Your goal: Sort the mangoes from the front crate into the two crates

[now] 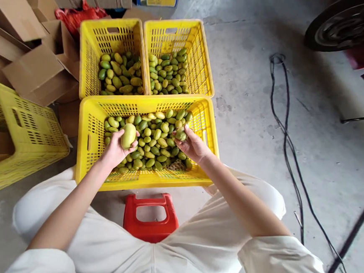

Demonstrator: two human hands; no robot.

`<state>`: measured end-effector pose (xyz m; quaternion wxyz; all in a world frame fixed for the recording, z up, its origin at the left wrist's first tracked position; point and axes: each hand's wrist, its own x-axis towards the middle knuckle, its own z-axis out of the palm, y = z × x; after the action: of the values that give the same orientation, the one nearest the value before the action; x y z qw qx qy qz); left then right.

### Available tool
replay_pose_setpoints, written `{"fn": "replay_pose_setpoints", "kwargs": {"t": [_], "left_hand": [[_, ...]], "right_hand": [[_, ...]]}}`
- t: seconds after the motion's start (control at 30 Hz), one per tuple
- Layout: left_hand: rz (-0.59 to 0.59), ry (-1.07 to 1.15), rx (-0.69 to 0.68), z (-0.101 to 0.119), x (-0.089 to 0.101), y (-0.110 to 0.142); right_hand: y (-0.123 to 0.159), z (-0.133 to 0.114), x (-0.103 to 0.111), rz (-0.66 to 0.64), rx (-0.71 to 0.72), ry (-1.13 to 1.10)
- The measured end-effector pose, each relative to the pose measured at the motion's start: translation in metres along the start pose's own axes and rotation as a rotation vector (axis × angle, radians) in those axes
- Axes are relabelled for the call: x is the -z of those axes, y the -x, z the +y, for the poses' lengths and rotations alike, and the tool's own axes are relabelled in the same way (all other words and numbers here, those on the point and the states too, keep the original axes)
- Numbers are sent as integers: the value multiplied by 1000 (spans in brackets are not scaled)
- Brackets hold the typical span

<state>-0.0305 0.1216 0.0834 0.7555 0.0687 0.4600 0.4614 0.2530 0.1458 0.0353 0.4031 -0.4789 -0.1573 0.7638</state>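
Note:
My left hand (115,151) is wrapped round a large pale yellow-green mango (128,136), held over the front yellow crate (150,182). Further right above the same crate, the fingers of my right hand (197,147) close on a smaller, darker green mango (181,134). Below both hands, many green and yellowish mangoes (156,134) lie loose in that crate. Behind it stand two more yellow crates side by side: the back left crate (80,64) holds mixed green and yellow mangoes (123,74), the back right crate (206,54) mostly smaller green ones (169,72).
A red plastic stool (151,231) shows between my knees. Another yellow crate (36,127) and open cardboard boxes (35,72) stand to the left, near a red bag (81,16). Black cable (284,132) runs along the floor at right, below a wheel (340,23).

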Motion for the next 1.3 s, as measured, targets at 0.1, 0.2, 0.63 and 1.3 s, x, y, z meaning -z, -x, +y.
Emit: {"fn": "replay_pose_setpoints", "kwargs": {"t": [0.1,0.2,0.63,1.3], "left_hand": [[-40,-24,-76,-3,3,1],[-55,-33,-135,-3,8,-1],[24,84,-189,-3,11,-6],[134,104,-80,4,0,-1]], "right_hand": [[1,-5,1,-47,-51,-50],[4,-10,2,-118,-139,-121],[0,-1,1,-38,38,-15],[8,-7,-6,-57,-24,-85]]}}
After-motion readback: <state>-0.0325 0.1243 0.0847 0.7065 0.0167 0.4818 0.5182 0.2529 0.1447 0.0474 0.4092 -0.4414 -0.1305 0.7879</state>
